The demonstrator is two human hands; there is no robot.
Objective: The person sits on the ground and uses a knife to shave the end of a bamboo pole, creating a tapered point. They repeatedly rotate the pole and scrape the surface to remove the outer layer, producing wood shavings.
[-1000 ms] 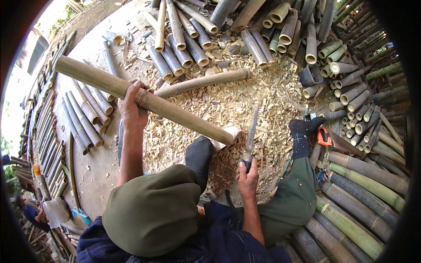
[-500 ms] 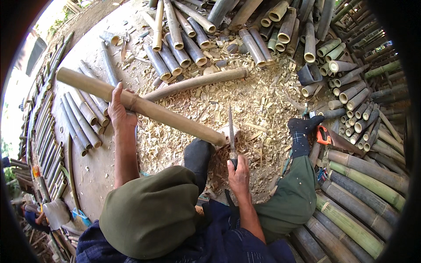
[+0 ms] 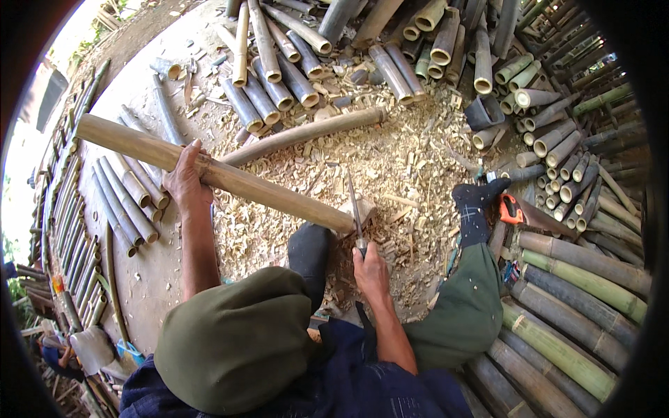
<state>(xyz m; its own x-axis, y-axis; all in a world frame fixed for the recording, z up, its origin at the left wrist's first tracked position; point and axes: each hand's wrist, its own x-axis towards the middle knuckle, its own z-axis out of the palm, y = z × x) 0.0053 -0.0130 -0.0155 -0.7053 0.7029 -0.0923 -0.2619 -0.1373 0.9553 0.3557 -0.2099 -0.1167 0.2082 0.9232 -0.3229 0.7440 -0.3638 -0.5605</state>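
A long brown bamboo pole [image 3: 279, 194] slants from the upper left down to the middle. My left hand [image 3: 187, 174] is wrapped around it near its far part. Its near end meets a pale wooden block [image 3: 367, 207] on the ground, close to my dark sock-covered foot [image 3: 311, 252]. My right hand [image 3: 371, 272] grips the handle of a long, narrow-bladed knife [image 3: 355, 205]. The blade points away from me and stands right at the pole's near end; whether it touches the bamboo I cannot tell.
Wood chips [image 3: 411, 167] cover the ground around the block. A curved bamboo piece [image 3: 306, 136] lies beyond the pole. Cut bamboo tubes [image 3: 279, 90] are piled at the far side and right. An orange-handled saw [image 3: 512, 210] lies beside my right foot [image 3: 474, 212].
My right hand has shifted slightly left, bringing the knife blade from upright over the block to the pole's near end. My left hand keeps its hold on the bamboo pole.
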